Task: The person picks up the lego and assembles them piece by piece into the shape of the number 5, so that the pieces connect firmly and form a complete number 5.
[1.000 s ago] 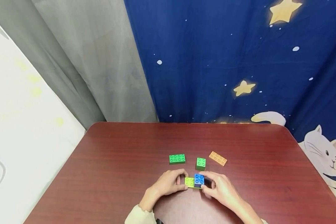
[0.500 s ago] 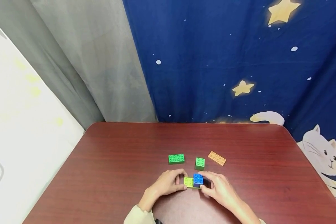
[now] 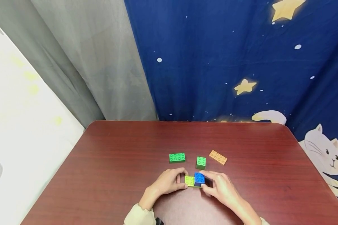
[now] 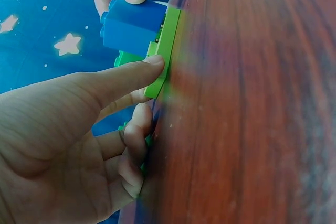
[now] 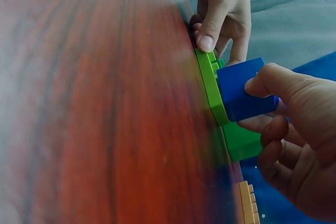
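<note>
Beyond the far edge of the tabletop (image 3: 118, 162) hangs a navy curtain (image 3: 197, 62) printed with stars and a pale cat, with a grey curtain (image 3: 107, 62) beside it, toward the far left corner. The tabletop itself is reddish brown, with rounded far corners.

Both hands work roughly midway between its left and right edges. The left hand (image 3: 169, 182) pinches the left end of a lime flat brick (image 3: 189, 181), thumb on the near side and a finger on the far side; its other fingers are bent. The right hand (image 3: 223, 189) pinches a blue brick between thumb and fingers, thumb on the face turned from the far edge.

Nearer the far edge, and toward the left, lies a long green brick (image 3: 177, 158). The lime brick lies flat, its length roughly along the far edge. An orange flat brick (image 3: 218, 157) lies slanted, its left end closer to the far edge.

Smaller, the blue brick (image 3: 199, 179) sits on the lime brick's right half; whether it is fully seated I cannot tell. Just behind it stands a small green brick (image 3: 201, 162).
</note>
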`<state>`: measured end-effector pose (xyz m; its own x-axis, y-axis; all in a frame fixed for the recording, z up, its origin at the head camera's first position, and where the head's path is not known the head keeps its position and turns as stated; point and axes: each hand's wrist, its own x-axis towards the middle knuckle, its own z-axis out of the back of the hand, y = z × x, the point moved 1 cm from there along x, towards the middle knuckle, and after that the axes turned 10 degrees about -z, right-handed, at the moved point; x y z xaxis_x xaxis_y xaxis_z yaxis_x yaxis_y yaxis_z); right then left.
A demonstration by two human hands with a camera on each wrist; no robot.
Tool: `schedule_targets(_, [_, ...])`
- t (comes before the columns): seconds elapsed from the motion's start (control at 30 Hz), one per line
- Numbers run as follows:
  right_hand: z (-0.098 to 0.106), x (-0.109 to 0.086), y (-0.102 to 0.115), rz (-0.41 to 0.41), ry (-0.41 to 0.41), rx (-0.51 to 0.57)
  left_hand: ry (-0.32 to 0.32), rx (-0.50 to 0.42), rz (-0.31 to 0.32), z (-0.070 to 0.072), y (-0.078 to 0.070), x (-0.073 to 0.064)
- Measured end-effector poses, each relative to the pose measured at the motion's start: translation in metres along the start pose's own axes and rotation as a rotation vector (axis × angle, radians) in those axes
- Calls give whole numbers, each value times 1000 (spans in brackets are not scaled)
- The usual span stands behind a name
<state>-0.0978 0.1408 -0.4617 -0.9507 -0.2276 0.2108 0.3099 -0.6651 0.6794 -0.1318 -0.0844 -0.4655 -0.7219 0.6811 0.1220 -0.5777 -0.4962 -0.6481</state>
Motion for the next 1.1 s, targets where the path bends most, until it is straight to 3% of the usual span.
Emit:
schedule_targets(0.2, [-1,0,0,31,-24,-25,9,-37,-33,4,0,1])
schedule_targets(0.33, [-2,0,0,67,-47,-41,-68,-66,-89,11,-5,3])
schedule_targets(0.43, [-2,1,0,100,-69,-44,-145,-40,-160,11,-11,7])
schedule_targets(0.6, [0,0,0,137,-81,-67,-144,-3,-240,1,-22,10])
schedule_targets(0.83, [0,0,0,138,-67,-109,-192,87,-259,-5,-26,10])
schedule_targets(1.1, [-3,-1,-2,119,-103,-129,-184,10,-238,-7,-25,12])
